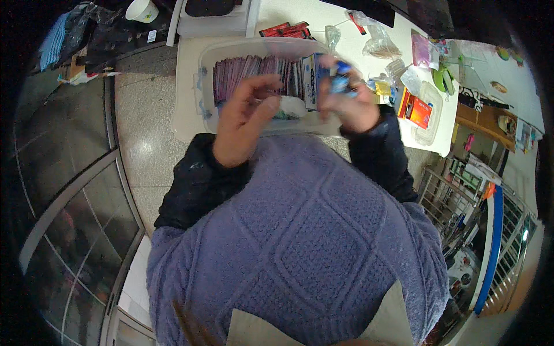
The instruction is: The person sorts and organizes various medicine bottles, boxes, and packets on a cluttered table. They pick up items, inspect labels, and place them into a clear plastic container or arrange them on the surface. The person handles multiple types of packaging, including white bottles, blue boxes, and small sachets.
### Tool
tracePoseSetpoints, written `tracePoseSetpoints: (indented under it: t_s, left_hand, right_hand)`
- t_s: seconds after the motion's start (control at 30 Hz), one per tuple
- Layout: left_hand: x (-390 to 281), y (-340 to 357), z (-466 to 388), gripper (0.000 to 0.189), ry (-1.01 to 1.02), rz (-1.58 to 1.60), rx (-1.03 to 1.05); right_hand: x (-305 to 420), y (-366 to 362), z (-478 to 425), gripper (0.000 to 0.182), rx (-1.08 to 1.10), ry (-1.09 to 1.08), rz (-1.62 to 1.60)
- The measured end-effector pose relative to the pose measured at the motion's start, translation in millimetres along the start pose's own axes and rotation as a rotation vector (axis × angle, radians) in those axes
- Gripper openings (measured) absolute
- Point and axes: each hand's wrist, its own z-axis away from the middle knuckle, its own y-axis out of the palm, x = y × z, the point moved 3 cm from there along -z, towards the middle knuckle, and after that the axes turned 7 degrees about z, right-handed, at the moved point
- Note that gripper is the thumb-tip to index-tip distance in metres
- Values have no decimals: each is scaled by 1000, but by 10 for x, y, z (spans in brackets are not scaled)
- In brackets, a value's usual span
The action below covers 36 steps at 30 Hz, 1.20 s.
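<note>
My left hand [244,119] is over the front left part of a clear plastic storage box [264,46]. Its thumb and fingers are apart, and I see nothing between them. A white bundle [292,107] lies in the box just beyond the thumb. Motion blurs my right hand [352,101], raised at the box's right end with a small blue item [341,78] in its fingers; its exact kind is unclear. Thin packets [255,67] stand on edge in a tight row inside the box. A blue-and-white printed carton [310,80] stands upright at their right end, partly behind my right hand.
The white table [270,13] carries red packets [285,30], clear plastic bags [381,43], an orange-red box [420,112] and a shallow clear tray [428,136]. A paper cup [142,11] stands at the far left. A glass-paned door [82,242] is at left, metal racks [441,190] at right.
</note>
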Motion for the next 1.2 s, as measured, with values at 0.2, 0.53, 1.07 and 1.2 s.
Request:
tracePoseSetpoints:
  t_s: [0.2,0.53,1.07,1.2]
  left_hand:
    - [264,16,-26,46,-298,461,-36]
    - [487,-249,-48,26,-631,814,-22]
    - [81,51,-40,39,-249,756,96]
    - [231,280,26,43,-324,717,53]
  right_hand:
    - [-418,782,-231,62,-49,-83,631]
    - [-97,621,138,47,-202,52,834]
    - [-868,-2024,1000,24,-1021,67,765]
    - [-1225,-2141,1048,26,-946,135,701]
